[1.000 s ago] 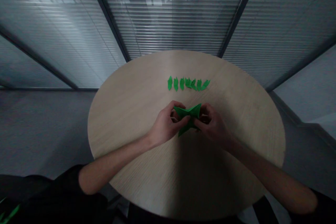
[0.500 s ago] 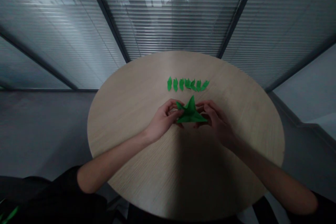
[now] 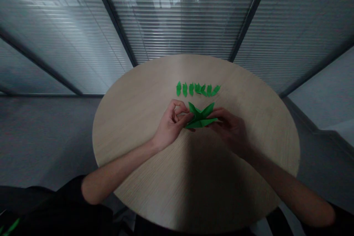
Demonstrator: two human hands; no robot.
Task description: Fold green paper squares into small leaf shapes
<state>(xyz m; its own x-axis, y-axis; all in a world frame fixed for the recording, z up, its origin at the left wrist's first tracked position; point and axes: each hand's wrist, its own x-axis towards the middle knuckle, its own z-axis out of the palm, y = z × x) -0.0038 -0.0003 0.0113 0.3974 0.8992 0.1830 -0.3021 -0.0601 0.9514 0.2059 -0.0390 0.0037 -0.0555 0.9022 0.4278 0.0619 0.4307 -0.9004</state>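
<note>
A sheet of green paper point(image 3: 201, 116), folded into a four-pointed shape, is held above the middle of the table. My left hand point(image 3: 172, 122) pinches its left side, with the thumb on top and the other fingers curled behind. On the right side, my right hand point(image 3: 231, 128) grips the paper between thumb and fingers; part of those fingers is hidden behind a flap. Just beyond the paper lies a row of several small folded green paper pieces point(image 3: 191, 89).
The round wooden table point(image 3: 129, 99) carries everything. Behind it stand glass panels with blinds point(image 3: 182, 37) and dark frame posts point(image 3: 250, 14). A dark shadow covers the near part of the tabletop.
The green paper's points have spread, its upper right point shifting to the right. My right hand's fingers have closed in on its right side. The row of pieces stays put.
</note>
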